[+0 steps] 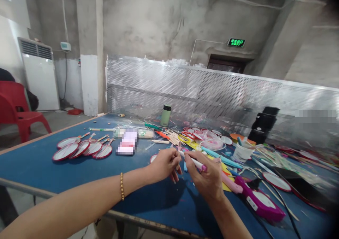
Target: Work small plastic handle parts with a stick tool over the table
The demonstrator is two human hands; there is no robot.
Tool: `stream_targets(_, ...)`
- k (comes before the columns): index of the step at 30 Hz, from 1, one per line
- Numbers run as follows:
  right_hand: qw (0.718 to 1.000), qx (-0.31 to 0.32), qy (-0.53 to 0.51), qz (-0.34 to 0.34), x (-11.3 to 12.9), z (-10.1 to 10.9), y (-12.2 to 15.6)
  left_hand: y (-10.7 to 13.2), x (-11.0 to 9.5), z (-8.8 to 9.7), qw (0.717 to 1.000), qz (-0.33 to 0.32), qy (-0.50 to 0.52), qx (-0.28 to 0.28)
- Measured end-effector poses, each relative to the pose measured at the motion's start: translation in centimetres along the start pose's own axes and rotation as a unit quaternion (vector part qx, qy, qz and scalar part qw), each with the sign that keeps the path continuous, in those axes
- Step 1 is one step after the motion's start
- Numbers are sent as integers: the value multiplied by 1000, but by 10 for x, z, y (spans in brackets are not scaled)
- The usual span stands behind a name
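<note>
My left hand (pixel 166 164), with a gold beaded bracelet at the wrist, is raised over the blue table. Its thumb and fingers are pinched together; what they hold is mostly hidden, though a small pinkish tip (pixel 179 146) shows just above them. My right hand (pixel 208 175) grips a white marker pen (pixel 196 162) with a purple end, its tip pointing at the left fingertips. Behind the left hand peeks a small red-rimmed disc (pixel 153 158). Several round white paddles with red rims and stick handles (pixel 94 148) lie overlapped to the left.
A phone (pixel 127 142) and a green bottle (pixel 165 115) stand farther back. Wooden sticks (pixel 173 137), scissors (pixel 184 138) and a white cup (pixel 242 152) crowd the middle and right. A purple device (pixel 261 200) with cables lies at right. A perforated metal screen (pixel 169 80) borders the table.
</note>
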State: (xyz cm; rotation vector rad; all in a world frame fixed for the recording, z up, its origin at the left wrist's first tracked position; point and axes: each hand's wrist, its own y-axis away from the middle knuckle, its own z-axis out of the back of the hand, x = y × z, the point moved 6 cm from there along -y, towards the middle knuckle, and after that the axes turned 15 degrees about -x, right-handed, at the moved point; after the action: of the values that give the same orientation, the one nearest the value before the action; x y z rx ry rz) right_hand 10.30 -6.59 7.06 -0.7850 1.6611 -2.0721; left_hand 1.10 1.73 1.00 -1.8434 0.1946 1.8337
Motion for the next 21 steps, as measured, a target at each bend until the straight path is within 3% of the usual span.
stream_targets(21, 1000, -8, 27, -2, -2, 1, 0, 1, -1, 0, 1000, 7, 7, 0)
